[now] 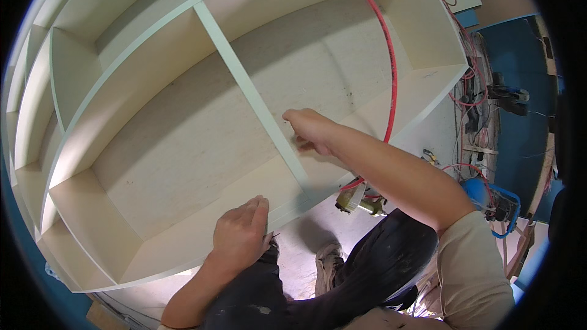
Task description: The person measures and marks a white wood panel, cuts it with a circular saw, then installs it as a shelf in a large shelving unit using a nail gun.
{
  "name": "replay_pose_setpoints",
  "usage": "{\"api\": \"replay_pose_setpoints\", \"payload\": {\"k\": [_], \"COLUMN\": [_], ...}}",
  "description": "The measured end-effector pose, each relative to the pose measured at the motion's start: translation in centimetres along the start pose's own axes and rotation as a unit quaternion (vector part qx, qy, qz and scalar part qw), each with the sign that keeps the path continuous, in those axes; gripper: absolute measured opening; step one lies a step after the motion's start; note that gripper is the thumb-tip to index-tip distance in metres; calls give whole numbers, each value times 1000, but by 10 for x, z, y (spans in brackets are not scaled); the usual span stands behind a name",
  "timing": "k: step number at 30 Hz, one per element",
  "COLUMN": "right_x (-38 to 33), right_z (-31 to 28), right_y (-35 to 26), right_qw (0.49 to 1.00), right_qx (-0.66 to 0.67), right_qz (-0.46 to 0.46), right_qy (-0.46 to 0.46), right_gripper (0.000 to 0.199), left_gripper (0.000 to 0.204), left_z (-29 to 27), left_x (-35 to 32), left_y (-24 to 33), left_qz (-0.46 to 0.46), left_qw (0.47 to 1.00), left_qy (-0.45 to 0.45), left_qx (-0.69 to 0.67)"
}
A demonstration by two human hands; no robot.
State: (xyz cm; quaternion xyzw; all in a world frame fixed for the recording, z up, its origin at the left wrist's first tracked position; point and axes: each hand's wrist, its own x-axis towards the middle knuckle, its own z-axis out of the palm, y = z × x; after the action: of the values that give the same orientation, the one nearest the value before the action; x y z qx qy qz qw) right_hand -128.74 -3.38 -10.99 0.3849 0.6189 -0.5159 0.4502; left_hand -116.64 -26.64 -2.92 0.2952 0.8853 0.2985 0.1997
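A large pale cabinet carcass (379, 116) with curved sides lies in front of me, crossed by a light-green-edged divider (244, 85). My right hand (313, 131) reaches over the compartment right of the divider. Its index finger is stretched out, the other fingers are loosely bent and apart, and nothing shows in it. At the near board of the carcass is my left hand (240, 232), its fingers pressed together. A thin dark tip sticks out by its thumb, too small to name. A nail gun (358, 200) hangs at the near edge, partly behind my right forearm.
A red air hose (390, 73) arches across the right compartment and passes behind my right forearm. Further right, a blue-framed machine (489, 198) stands near tangled red hoses and cables (471, 85). My shoe (329, 263) rests on the floor beside the near edge.
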Motion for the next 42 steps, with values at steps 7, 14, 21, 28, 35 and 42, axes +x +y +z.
{"api": "replay_pose_setpoints", "payload": {"k": [7,14,21,28,35,42], "right_x": [89,60,-139,-110,-19,-55], "right_z": [-7,-16,-72,-221,-135,-157], "right_y": [10,-1,-7,242,389,345], "right_qw": [992,986,903,976,799,823], "right_qx": [-111,-64,-178,-164,-534,-510], "right_qz": [39,44,-326,-77,-249,-249], "right_qy": [-49,-147,-219,-123,119,-32], "right_gripper": [36,39,25,18,48,41], "left_gripper": [64,64,67,67,56,54], "left_z": [0,0,7,12,12,12], "left_x": [-2,-2,-6,0,-8,-7], "left_y": [-2,-2,-2,3,2,1], "left_qz": [-16,-7,-26,-1,-30,-22], "left_qw": [1000,1000,1000,999,997,997], "left_qy": [-14,-26,-2,17,29,19], "left_qx": [-3,4,5,42,62,66]}}
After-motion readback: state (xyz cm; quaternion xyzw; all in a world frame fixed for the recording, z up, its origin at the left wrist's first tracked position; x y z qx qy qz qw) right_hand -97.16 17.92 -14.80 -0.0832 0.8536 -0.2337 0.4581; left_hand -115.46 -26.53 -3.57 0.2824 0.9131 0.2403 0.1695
